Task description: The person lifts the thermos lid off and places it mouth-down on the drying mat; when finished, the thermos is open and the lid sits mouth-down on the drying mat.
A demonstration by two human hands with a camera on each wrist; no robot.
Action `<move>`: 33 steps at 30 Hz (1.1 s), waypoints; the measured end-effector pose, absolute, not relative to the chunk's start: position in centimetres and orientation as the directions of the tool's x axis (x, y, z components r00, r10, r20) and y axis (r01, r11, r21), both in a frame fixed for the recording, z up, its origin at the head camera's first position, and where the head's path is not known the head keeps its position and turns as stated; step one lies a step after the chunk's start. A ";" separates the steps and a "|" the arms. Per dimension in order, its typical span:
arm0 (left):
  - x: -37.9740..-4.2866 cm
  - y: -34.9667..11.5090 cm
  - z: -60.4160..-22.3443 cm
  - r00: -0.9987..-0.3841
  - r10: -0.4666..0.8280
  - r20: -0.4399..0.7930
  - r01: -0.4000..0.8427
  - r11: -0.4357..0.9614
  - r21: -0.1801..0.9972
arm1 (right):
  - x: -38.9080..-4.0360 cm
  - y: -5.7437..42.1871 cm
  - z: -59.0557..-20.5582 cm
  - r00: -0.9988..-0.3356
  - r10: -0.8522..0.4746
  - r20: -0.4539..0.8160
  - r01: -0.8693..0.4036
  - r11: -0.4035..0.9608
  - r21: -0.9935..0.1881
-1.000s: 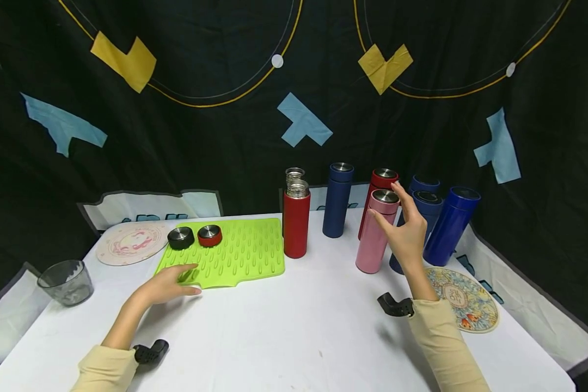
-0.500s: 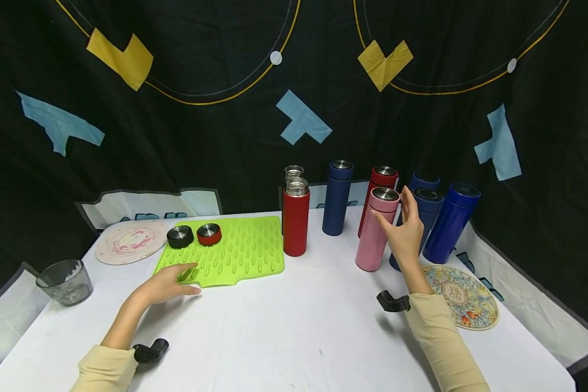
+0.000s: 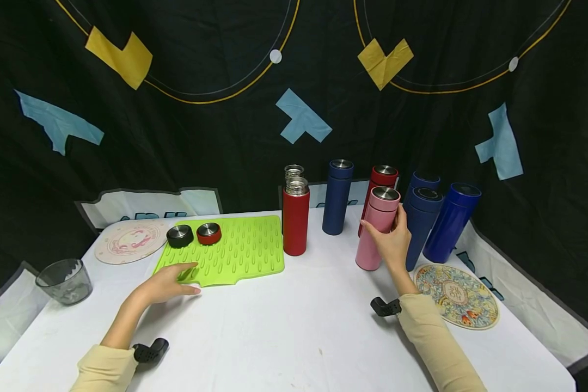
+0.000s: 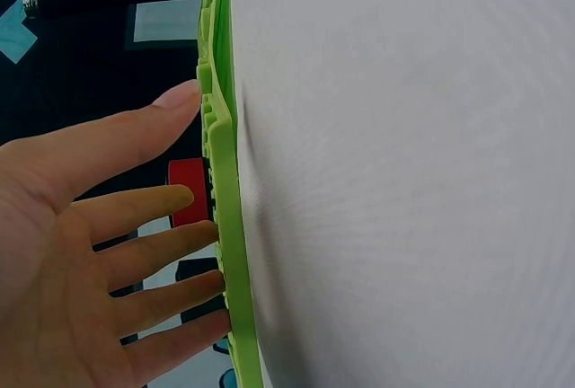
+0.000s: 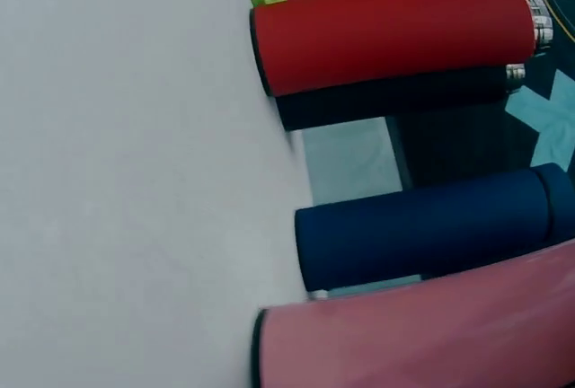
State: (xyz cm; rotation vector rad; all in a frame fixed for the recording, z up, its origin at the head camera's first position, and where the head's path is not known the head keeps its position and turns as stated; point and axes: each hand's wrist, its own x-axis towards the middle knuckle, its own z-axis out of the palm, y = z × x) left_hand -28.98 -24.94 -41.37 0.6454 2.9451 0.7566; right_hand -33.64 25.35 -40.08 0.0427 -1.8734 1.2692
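My right hand (image 3: 393, 242) is around the middle of an upright pink thermos bottle (image 3: 370, 253), thumb across its near left side and fingers at its right, partly hidden behind it. In the right wrist view the pink bottle fills the lower right, while the hand itself is out of sight. My left hand (image 3: 164, 283), fingers spread and holding nothing, hovers by the near left corner of a green ridged mat (image 3: 247, 247). On that mat sit a black lid (image 3: 179, 237) and a red lid (image 3: 208, 234), both with steel tops.
An uncapped red bottle (image 3: 296, 226) stands right of the mat, with another uncapped bottle behind. Blue bottles (image 3: 337, 198) and a red capped bottle (image 3: 384, 175) stand around the pink one. A glass cup (image 3: 66, 283), a pink round mat (image 3: 131, 242) and a patterned mat (image 3: 458, 296) flank them.
My right hand has moved down and left, from beside the pink bottle's top to around its middle. The bottle stays in place, and my left hand has not moved.
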 end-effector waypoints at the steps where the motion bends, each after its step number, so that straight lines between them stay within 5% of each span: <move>1: -29.0 -24.9 -41.3 -0.913 0.403 0.070 0.386 0.795 0.468 | -33.7 25.3 -40.3 -0.633 0.415 0.653 -0.459 0.479 -0.749; 20: -28.2 -21.5 -37.0 -0.854 0.456 0.251 0.520 0.726 0.450 | -32.8 24.0 -38.7 -0.644 0.392 0.657 -0.503 0.429 -0.750; 26: -27.6 -19.0 -35.1 -0.839 0.456 0.295 0.543 0.704 0.457 | -29.5 21.5 -35.4 -0.692 0.279 0.666 -0.547 0.400 -0.736; 33: -26.7 -16.3 -33.0 -0.801 0.446 0.398 0.597 0.642 0.481 | -28.2 19.3 -33.6 -0.663 0.121 0.739 -0.652 0.392 -0.649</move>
